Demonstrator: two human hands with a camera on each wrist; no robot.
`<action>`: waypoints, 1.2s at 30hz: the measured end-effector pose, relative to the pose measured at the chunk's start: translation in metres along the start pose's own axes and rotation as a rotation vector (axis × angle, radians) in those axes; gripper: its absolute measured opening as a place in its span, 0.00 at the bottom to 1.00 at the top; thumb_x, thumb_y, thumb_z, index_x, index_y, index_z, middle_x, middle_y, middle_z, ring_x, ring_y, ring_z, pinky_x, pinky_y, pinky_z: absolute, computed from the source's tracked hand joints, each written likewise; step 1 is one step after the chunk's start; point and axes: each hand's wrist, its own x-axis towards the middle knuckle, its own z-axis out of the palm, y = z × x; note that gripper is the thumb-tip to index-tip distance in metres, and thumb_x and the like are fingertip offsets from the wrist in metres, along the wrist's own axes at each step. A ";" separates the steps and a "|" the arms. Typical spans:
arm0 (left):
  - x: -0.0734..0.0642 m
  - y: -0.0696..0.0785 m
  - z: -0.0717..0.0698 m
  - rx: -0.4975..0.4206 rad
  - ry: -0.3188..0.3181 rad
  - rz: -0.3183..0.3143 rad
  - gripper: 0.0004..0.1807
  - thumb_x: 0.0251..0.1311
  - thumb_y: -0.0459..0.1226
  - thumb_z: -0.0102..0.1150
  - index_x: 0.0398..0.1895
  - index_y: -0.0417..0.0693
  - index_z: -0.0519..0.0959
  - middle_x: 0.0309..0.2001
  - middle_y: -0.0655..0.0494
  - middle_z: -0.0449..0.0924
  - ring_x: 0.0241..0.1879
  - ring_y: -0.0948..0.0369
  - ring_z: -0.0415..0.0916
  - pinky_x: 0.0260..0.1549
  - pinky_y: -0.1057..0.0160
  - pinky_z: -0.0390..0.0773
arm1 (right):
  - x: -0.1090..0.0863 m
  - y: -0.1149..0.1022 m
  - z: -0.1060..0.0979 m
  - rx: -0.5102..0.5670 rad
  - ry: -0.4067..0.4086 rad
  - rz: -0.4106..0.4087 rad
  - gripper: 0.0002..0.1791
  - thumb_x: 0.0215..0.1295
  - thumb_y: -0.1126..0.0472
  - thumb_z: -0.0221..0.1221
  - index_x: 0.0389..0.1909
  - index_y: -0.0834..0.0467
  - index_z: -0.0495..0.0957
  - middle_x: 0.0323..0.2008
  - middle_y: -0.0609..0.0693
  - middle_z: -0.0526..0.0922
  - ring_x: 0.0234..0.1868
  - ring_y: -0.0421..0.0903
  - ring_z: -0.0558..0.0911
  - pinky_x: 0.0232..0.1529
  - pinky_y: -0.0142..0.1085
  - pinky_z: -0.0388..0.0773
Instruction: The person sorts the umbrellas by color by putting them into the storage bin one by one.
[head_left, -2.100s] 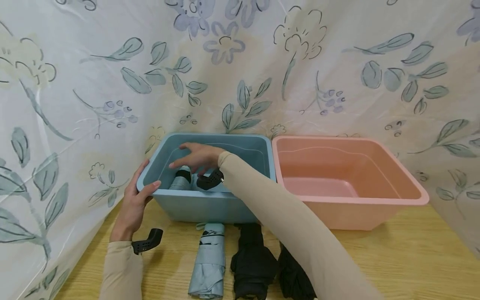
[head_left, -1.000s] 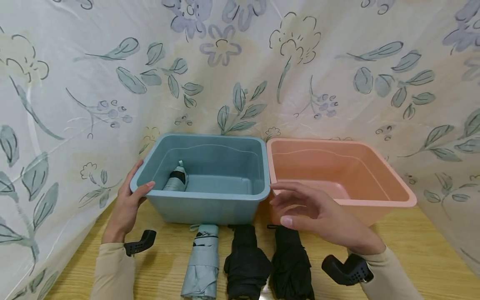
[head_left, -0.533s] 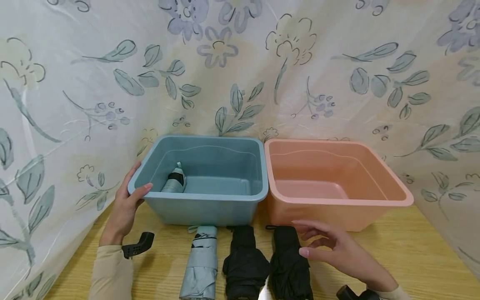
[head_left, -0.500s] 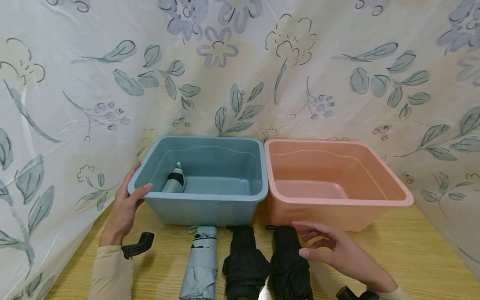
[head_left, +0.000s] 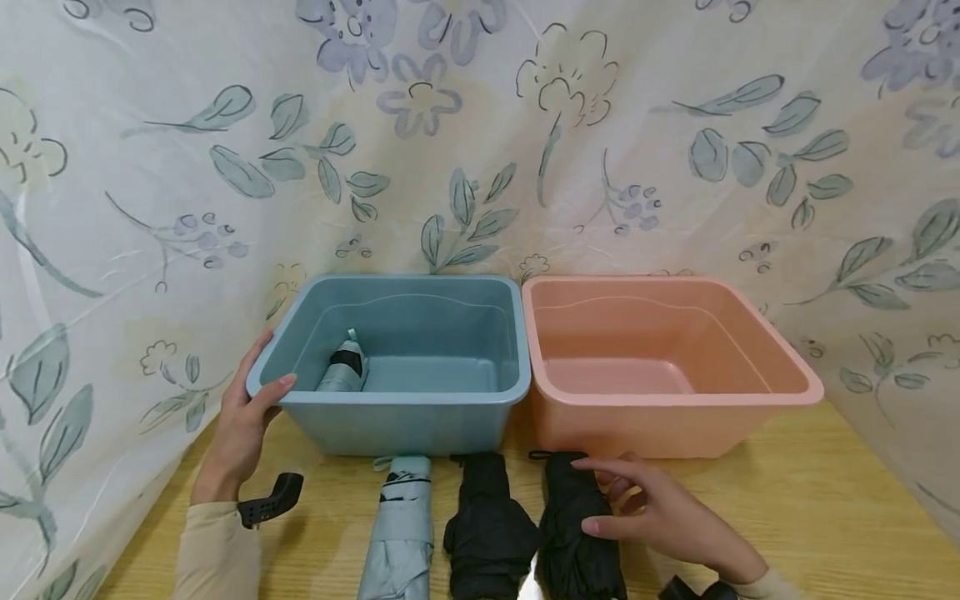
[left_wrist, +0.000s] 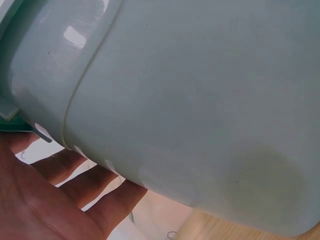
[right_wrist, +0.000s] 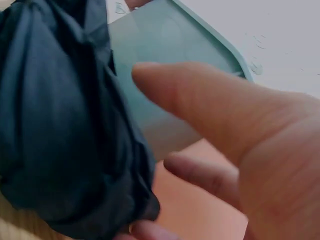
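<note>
My left hand [head_left: 238,425] grips the left front corner of a blue plastic bin [head_left: 405,399], thumb over the rim, fingers along the outer wall [left_wrist: 190,100]. A light-blue folded umbrella [head_left: 345,367] with a black band lies inside the bin, at its left. My right hand [head_left: 667,517] hovers at the right-hand black folded umbrella [head_left: 573,533], thumb and forefinger spread over it. In the right wrist view the thumb stands apart from that umbrella [right_wrist: 65,120]; whether a lower fingertip touches it, I cannot tell.
A pink bin [head_left: 675,400] stands right beside the blue one. In front lie another black folded umbrella [head_left: 487,533] and a light-blue one [head_left: 401,533] on the wooden table [head_left: 795,500]. A flowered cloth [head_left: 465,125] hangs behind.
My right hand has come out of the blue bin, leaving the light-blue umbrella there, and moved right and down to the right-hand black umbrella. My left hand has stayed on the rim.
</note>
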 end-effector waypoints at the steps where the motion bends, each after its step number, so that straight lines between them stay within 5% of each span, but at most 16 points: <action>1: 0.000 0.000 0.000 -0.001 -0.001 0.000 0.37 0.77 0.39 0.50 0.82 0.68 0.48 0.76 0.43 0.46 0.66 0.47 0.55 0.48 0.75 0.70 | 0.000 0.001 0.002 -0.013 0.005 0.004 0.31 0.63 0.54 0.71 0.67 0.56 0.75 0.42 0.55 0.72 0.38 0.44 0.77 0.37 0.36 0.79; 7: 0.001 0.002 0.002 0.008 -0.014 0.004 0.37 0.77 0.39 0.50 0.82 0.69 0.48 0.77 0.43 0.46 0.67 0.47 0.55 0.49 0.76 0.70 | 0.003 0.003 0.011 0.005 -0.022 0.067 0.34 0.65 0.54 0.69 0.70 0.57 0.72 0.37 0.50 0.71 0.32 0.40 0.72 0.31 0.34 0.75; 11: 0.002 0.004 0.004 0.020 -0.012 -0.003 0.37 0.77 0.40 0.50 0.82 0.70 0.47 0.77 0.44 0.46 0.67 0.46 0.54 0.48 0.76 0.70 | 0.003 0.002 0.022 -0.048 -0.039 0.122 0.39 0.65 0.48 0.68 0.75 0.49 0.66 0.49 0.56 0.76 0.40 0.43 0.75 0.37 0.38 0.75; 14: 0.002 0.004 0.004 0.024 -0.008 -0.010 0.37 0.77 0.40 0.50 0.82 0.70 0.47 0.77 0.44 0.45 0.67 0.45 0.54 0.48 0.76 0.70 | 0.003 -0.002 0.034 -0.128 -0.019 0.177 0.44 0.60 0.42 0.70 0.76 0.42 0.64 0.64 0.62 0.70 0.52 0.53 0.75 0.45 0.49 0.75; 20: 0.001 0.003 0.004 0.024 -0.005 -0.008 0.37 0.77 0.40 0.50 0.82 0.70 0.48 0.77 0.44 0.45 0.68 0.43 0.53 0.47 0.77 0.70 | 0.005 -0.012 0.050 -0.124 -0.019 0.258 0.49 0.52 0.42 0.75 0.74 0.38 0.63 0.60 0.60 0.71 0.49 0.53 0.73 0.42 0.52 0.73; 36: -0.001 0.001 0.001 0.008 0.016 0.001 0.37 0.77 0.39 0.50 0.82 0.68 0.48 0.76 0.44 0.46 0.67 0.44 0.54 0.47 0.77 0.70 | 0.007 -0.010 0.034 -0.181 -0.016 0.215 0.48 0.44 0.49 0.78 0.69 0.42 0.68 0.47 0.53 0.77 0.43 0.51 0.70 0.37 0.47 0.71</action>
